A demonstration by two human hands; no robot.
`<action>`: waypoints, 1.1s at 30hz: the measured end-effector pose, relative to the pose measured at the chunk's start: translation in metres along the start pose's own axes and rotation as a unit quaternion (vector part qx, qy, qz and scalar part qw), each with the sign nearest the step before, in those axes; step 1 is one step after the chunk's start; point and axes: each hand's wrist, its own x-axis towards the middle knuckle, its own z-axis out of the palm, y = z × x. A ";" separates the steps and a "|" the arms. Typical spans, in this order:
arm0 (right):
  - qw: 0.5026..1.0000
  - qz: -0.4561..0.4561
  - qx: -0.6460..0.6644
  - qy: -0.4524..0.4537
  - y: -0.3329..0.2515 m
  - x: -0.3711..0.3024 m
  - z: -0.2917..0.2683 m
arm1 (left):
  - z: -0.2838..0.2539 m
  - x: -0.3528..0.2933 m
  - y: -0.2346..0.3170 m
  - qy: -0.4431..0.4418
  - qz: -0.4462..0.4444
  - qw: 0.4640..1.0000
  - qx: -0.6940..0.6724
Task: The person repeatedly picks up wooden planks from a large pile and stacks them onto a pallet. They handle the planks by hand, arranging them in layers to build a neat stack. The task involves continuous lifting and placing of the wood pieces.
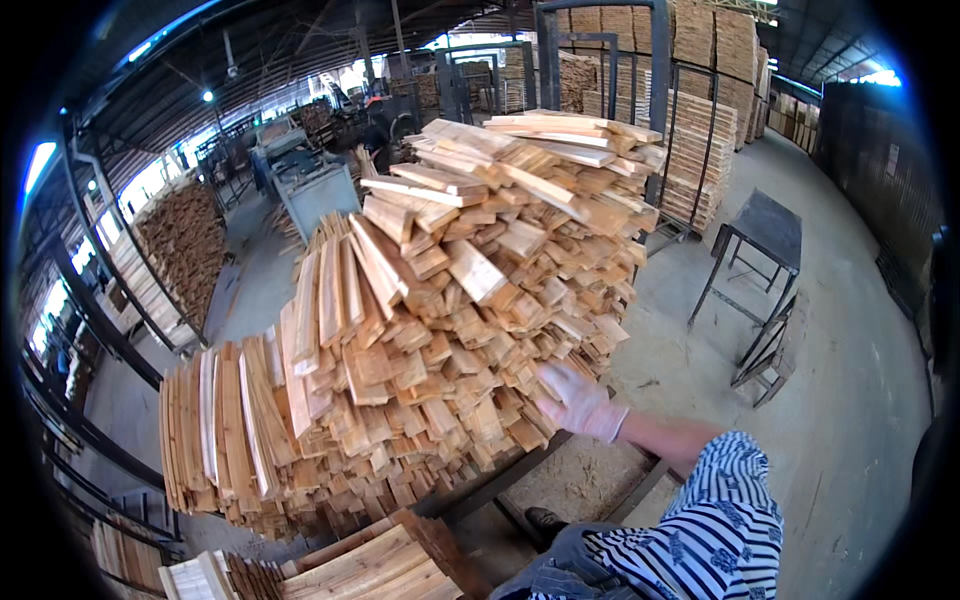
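Observation:
A large heaped pile of loose, light-brown wooden slats (480,270) fills the middle, many of their sawn ends facing me. My right hand (583,404), in a thin whitish glove, reaches to the pile's lower right edge beside the slat ends. Its fingers look apart and I see nothing held in them, though slight blur hides whether they touch the wood. A striped sleeve (725,500) covers my upper right arm. My left hand does not show. At the bottom edge lies another stack of wider, smoother boards (370,565), partly blurred at its right end.
A dark metal table (765,228) stands at the right on the concrete floor (840,400). Beyond the pile are metal frames (660,80), tall timber stacks (700,150) and a grey-blue machine (315,190). Dark rails (500,478) and sawdust (575,480) lie near my foot (545,520).

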 end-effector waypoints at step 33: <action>0.955 0.112 -0.034 -0.274 0.087 0.441 -0.259 | 0.072 -0.011 -0.034 0.044 -0.128 0.984 0.116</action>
